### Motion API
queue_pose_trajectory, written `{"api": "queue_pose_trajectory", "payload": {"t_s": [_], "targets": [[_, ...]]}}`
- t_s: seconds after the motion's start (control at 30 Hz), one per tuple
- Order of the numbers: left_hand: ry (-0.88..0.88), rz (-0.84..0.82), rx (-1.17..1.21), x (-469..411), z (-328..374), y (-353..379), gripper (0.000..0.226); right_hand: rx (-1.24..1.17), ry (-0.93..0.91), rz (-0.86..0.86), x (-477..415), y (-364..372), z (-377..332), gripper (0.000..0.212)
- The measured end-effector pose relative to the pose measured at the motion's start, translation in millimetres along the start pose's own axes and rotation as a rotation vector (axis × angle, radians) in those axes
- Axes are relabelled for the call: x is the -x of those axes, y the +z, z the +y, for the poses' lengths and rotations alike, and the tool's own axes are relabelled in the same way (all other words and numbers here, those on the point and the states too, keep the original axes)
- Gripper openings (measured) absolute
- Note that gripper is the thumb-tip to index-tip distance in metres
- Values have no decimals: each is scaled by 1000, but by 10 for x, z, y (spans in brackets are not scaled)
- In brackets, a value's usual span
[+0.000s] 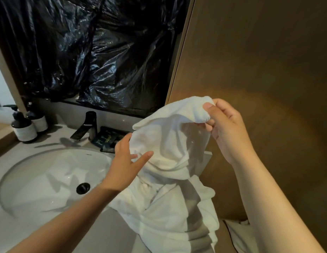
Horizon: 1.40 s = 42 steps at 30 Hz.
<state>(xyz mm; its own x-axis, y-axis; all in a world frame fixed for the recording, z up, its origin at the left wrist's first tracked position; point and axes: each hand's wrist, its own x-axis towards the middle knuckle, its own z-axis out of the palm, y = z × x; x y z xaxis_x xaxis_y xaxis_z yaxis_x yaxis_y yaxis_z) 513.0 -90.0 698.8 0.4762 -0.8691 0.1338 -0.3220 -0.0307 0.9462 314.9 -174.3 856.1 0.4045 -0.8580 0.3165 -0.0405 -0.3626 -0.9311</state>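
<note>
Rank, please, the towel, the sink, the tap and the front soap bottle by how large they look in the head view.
1. towel, nearest the camera
2. sink
3. tap and front soap bottle: alike, unranked

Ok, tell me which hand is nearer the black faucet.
Left. The left hand is at the white towel's left edge, just right of the black faucet; the right hand pinches its top corner, farther right.
</note>
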Motion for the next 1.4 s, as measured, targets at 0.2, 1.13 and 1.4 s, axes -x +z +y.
{"api": "queue_pose_trajectory", "payload": {"t_s": [0.2, 1.13, 1.4], "targets": [[220, -107, -203, -347, 106, -72, 57, 15, -3, 70, 57, -166, 19, 27], [159, -138, -268, -252, 818, 77, 27, 367, 158, 299, 138, -769, 706, 27], [255, -91, -352, -126, 682, 260, 25, 755, 218, 237, 351, -671, 843, 52]]}}
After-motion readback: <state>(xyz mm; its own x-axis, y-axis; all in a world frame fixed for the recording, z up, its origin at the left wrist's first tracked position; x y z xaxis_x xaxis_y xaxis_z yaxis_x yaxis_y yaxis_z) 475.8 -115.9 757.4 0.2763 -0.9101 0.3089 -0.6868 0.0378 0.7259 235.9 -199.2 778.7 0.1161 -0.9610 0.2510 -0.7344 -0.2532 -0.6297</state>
